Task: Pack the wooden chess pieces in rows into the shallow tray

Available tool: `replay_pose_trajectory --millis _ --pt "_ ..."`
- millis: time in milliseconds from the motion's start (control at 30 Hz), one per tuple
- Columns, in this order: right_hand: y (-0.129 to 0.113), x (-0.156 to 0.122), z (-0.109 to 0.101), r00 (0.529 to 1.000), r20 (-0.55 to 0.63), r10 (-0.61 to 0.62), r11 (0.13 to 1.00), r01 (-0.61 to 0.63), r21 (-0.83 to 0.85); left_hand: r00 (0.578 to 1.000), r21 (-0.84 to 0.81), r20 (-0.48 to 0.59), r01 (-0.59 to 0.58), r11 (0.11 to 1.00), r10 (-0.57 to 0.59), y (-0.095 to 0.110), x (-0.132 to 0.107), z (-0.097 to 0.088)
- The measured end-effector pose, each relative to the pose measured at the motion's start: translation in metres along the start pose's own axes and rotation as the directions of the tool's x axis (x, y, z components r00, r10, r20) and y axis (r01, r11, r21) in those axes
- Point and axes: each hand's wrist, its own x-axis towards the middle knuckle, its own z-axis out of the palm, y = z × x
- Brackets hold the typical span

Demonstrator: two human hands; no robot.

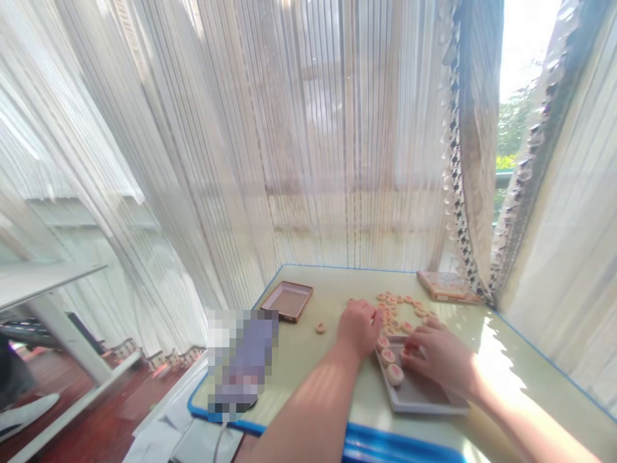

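Note:
Round wooden Chinese chess pieces (394, 375) with red markings stand in a row along the left side of a shallow grey tray (429, 402). My right hand (431, 350) reaches over the tray, its thumb and fingers closed on a chess piece (407, 354) inside it. Just beyond the tray's far left corner is my left hand (359, 325), its fingers curled beside the loose pieces. Whatever those fingers hold is hidden from view. Several more loose pieces (391, 300) lie scattered on the table past both hands.
A shallow brown-edged lid or tray (287, 299) lies at the table's far left, near a single piece (320, 328). A flat wooden box (448, 286) rests at the back right. A blurred-out object (248, 360) with a cable occupies the left edge. Curtains (313, 161) hang behind the table.

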Motion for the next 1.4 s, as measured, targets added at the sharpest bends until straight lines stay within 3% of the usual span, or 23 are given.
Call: replay_pose_trajectory --millis 400,700,900,1233,1400 --pt "-0.001 0.000 -0.004 0.999 0.038 -0.033 0.999 0.032 0.027 0.995 -0.084 0.091 -0.021 0.996 0.029 0.002 0.004 0.003" --pt "-0.006 -0.001 -0.017 0.997 0.058 -0.054 0.994 0.048 0.097 0.992 -0.036 0.124 0.030 0.999 -0.025 0.000 0.009 -0.002" --pt "-0.012 -0.006 -0.032 0.984 0.142 -0.104 0.987 0.084 0.134 0.992 0.002 0.119 0.033 0.999 -0.033 0.004 0.006 -0.008" --pt "-0.014 -0.008 -0.033 0.992 0.115 -0.044 0.978 0.020 0.206 0.984 0.001 0.161 0.079 0.997 -0.078 0.001 0.009 -0.008" --pt "-0.020 -0.014 -0.043 0.975 0.169 -0.142 0.968 0.101 0.230 0.984 0.011 0.158 0.080 0.997 -0.081 0.002 0.009 -0.008"
